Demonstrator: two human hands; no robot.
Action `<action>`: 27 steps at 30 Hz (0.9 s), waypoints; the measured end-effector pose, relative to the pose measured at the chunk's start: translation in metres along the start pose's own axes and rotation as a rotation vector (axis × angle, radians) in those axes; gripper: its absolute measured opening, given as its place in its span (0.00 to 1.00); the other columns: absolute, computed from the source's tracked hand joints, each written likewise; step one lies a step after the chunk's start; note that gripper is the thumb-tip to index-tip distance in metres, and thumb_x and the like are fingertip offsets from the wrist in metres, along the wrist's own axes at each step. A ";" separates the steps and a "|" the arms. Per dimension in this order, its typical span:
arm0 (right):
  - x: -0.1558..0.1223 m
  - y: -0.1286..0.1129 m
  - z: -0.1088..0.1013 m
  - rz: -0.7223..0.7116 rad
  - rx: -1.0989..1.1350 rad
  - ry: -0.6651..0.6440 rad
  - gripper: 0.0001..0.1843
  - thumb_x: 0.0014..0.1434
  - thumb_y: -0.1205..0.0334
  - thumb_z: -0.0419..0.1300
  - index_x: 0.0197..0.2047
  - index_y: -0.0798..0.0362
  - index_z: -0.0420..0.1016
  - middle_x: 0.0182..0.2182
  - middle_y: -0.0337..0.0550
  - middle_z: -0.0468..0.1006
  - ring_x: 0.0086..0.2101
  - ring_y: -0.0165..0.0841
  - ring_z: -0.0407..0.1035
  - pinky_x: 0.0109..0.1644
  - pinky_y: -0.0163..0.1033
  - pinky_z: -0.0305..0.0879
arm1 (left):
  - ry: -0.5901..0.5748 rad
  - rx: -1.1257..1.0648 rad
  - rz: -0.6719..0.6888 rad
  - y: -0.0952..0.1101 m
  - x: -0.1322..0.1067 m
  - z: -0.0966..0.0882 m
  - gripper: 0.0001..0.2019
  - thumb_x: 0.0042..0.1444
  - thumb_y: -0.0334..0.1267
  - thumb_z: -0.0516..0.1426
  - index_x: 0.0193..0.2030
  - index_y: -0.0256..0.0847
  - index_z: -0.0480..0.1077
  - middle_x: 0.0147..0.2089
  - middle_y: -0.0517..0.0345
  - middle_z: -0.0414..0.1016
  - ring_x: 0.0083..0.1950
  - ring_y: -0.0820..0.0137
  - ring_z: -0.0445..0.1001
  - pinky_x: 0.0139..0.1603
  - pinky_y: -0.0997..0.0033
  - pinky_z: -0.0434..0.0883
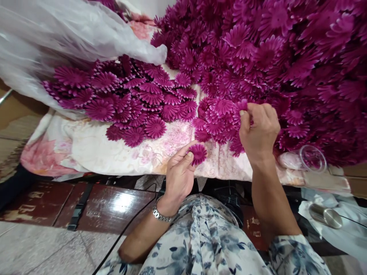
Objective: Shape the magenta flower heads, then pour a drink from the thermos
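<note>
Between thumb and fingers, my left hand [181, 172] holds a magenta artificial flower [198, 154], its petals facing up, above the front part of the cloth. Farther right, my right hand [260, 128] pinches another magenta flower piece [241, 105] at the edge of a large heap of loose flowers [218, 68]. Most of that pinched piece is hidden by the fingers. A second group of flowers [132, 95], laid in overlapping stacks, lies on the cloth to the left of both hands.
A stained floral cloth [94, 145] covers the table. Translucent plastic sheeting [86, 34] overhangs the left flowers. A clear plastic cup [312, 158] lies at the heap's front right. Below right, a metal cylinder [325, 215] rests on white plastic. A black cable [126, 229] crosses the bench.
</note>
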State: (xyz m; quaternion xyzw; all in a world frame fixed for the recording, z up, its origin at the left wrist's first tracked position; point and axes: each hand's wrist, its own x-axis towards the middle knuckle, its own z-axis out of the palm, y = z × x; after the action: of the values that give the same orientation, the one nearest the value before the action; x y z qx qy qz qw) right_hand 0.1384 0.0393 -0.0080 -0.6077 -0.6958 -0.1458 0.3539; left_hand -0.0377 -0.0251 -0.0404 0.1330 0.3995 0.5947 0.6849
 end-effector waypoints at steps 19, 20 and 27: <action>-0.017 0.024 -0.043 -0.035 -0.068 -0.126 0.13 0.64 0.63 0.49 0.44 0.54 0.74 0.32 0.45 0.73 0.36 0.34 0.64 0.44 0.41 0.60 | 0.023 0.165 0.001 0.002 0.006 0.001 0.13 0.44 0.31 0.64 0.39 0.39 0.77 0.36 0.57 0.79 0.37 0.73 0.76 0.45 0.77 0.72; -0.026 0.029 -0.056 -0.027 -0.089 -0.090 0.11 0.63 0.63 0.51 0.43 0.53 0.74 0.32 0.45 0.74 0.35 0.34 0.65 0.44 0.41 0.60 | 0.029 0.179 0.008 0.002 0.007 0.001 0.12 0.44 0.30 0.64 0.38 0.39 0.77 0.38 0.56 0.79 0.39 0.73 0.76 0.45 0.77 0.72; -0.082 0.081 -0.127 0.063 -0.508 -0.183 0.16 0.57 0.51 0.60 0.43 0.53 0.72 0.35 0.46 0.78 0.36 0.37 0.67 0.42 0.42 0.55 | 0.052 0.211 -0.033 0.003 0.007 0.008 0.06 0.41 0.30 0.64 0.28 0.37 0.73 0.35 0.55 0.80 0.38 0.70 0.77 0.43 0.74 0.73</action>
State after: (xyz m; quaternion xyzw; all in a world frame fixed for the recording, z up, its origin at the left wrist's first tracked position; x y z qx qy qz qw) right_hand 0.2565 -0.0838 0.0082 -0.7090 -0.6467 -0.2491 0.1303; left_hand -0.0348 -0.0158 -0.0360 0.1822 0.4795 0.5413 0.6663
